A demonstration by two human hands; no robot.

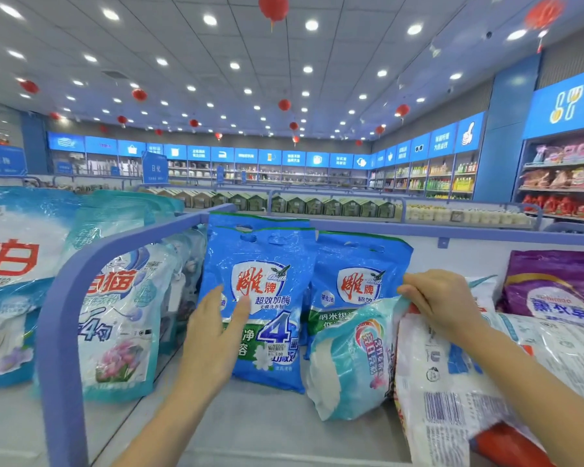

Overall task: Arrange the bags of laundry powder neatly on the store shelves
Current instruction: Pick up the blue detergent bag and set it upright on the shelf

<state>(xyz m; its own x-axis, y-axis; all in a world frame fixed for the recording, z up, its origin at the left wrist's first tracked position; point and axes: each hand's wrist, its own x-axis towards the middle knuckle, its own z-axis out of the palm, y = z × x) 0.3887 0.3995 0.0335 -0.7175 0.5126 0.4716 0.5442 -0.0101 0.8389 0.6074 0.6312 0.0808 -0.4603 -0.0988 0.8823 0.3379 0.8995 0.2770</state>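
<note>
Two blue bags of laundry powder stand upright on the grey shelf (270,429): the front blue bag (267,298) and a second blue bag (354,274) to its right. My left hand (213,335) rests with straight fingers against the front blue bag's lower left side. My right hand (439,301) pinches the top edge of a teal and white bag (351,362), which leans tilted in front of the second blue bag. A white bag with a barcode (452,385) lies under my right forearm.
A blue metal divider rail (64,298) separates this bay from teal and white bags (122,325) on the left. A purple bag (557,288) stands at the far right. The shelf's white back wall (452,257) rises behind. More aisles lie beyond.
</note>
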